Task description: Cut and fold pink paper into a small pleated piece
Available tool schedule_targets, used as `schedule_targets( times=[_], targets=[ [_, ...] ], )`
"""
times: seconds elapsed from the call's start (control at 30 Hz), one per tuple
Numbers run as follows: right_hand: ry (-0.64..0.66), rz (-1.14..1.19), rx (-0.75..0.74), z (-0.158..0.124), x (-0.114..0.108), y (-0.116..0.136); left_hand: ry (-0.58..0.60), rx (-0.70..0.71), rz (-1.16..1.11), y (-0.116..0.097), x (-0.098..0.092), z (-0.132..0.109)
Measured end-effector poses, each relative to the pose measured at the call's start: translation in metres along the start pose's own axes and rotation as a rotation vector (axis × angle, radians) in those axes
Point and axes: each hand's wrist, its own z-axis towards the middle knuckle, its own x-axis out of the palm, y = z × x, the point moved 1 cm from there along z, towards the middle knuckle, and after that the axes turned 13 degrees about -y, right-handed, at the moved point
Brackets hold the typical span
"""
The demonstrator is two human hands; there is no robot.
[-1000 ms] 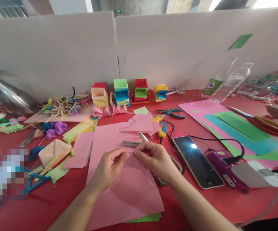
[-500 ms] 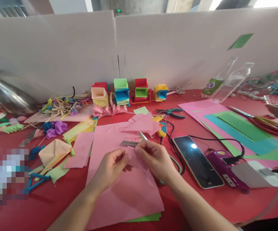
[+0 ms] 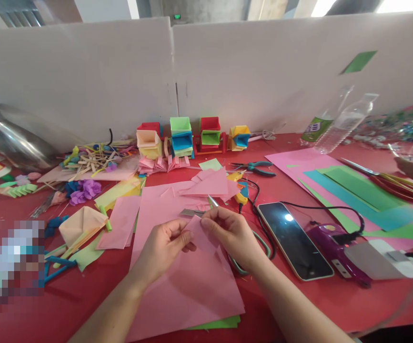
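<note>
The left hand and right hand each pinch a small pink paper piece between thumb and fingers, holding it over a large pink sheet on the red table. A metal blade shows just beyond the fingertips. Near the white partition stands a row of folded paper boxes in several colours, some with open mouths facing forward. At the back left, a steel jug hides its contents. At the back right, a green-labelled bottle stands beside a clear bottle; whether either holds liquid, I cannot tell.
</note>
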Motion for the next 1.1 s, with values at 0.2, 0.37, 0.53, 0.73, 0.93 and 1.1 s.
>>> schedule_targets(
  times=[0.2,0.37,0.53,0.73,0.93,1.1],
  targets=[
    [-0.048,0.090,0.059,-0.0026,0.0022,-0.0010,0.042,-0.001,-0.042,-0.0004,0.0056,-0.0035],
    [-0.103,0.158,0.102,-0.0026,0.0019,0.0019,0.014,-0.028,-0.027,0.0024,0.0047,0.0011],
    [0.020,0.090,0.047,0.0013,-0.0005,-0.0021,-0.041,0.020,-0.034,0.0002,0.0009,0.0006],
    [0.124,-0.061,-0.048,0.0011,-0.0022,-0.0043,-0.135,0.124,0.116,-0.0017,-0.0021,-0.0015],
    [0.044,-0.113,-0.097,-0.0002,-0.0027,-0.0027,-0.054,0.075,0.092,-0.0036,0.0011,-0.0022],
    [0.027,-0.119,-0.108,-0.0006,-0.0009,-0.0004,-0.082,0.122,0.168,-0.0045,-0.0002,-0.0025]
  ],
)
